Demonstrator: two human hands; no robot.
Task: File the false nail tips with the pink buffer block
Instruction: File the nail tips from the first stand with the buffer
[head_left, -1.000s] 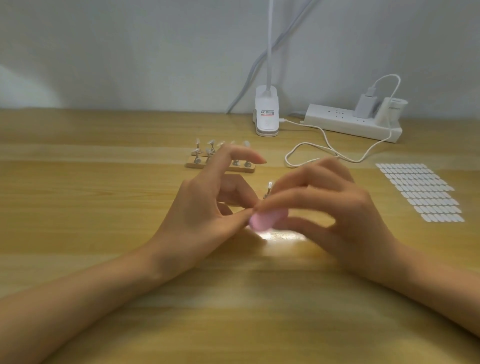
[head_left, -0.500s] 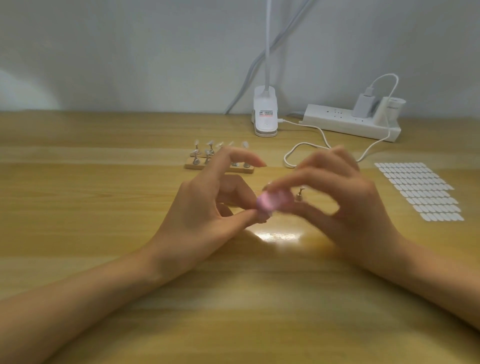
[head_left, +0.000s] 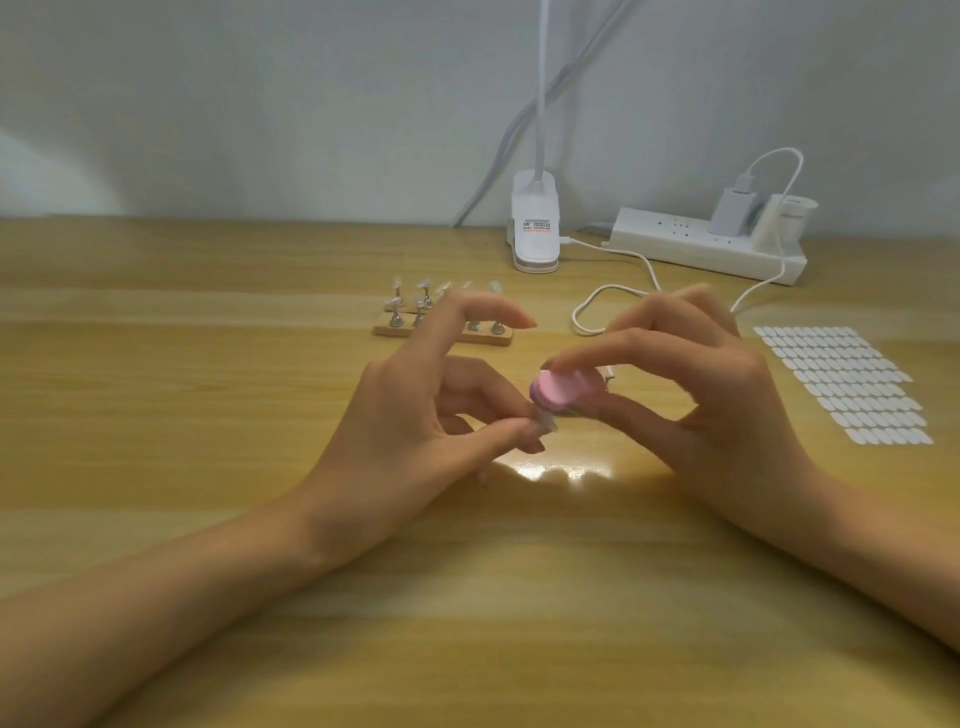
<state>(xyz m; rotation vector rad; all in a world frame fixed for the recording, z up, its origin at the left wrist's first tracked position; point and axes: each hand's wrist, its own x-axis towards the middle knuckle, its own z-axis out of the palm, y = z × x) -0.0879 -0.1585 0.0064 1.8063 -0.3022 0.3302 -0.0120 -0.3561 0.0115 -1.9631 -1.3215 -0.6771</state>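
The pink buffer block (head_left: 563, 391) was held above the middle of the wooden counter (head_left: 182, 415). It was pinched by the right hand (head_left: 722, 410) between the bent index finger on top and the thumb underneath, with the other fingers curled loosely behind. Its near end was pressed against a false nail tip (head_left: 545, 422), which was gripped just below it between the thumb and a curled finger of the left hand (head_left: 410, 415). The tip was too blurred for its shape to be made out. The left index finger (head_left: 488, 312) was raised and hooked forward, clear of the block. The two hands were seen close together, meeting at the block. Farther back stood a wooden holder (head_left: 441, 335) carrying more nail tips on small posts. A sheet of white oval tabs (head_left: 841, 384) was laid to the right, and a clip lamp base (head_left: 535, 236), a power strip (head_left: 691, 244) and a white cable (head_left: 608, 299) were seen near the wall.
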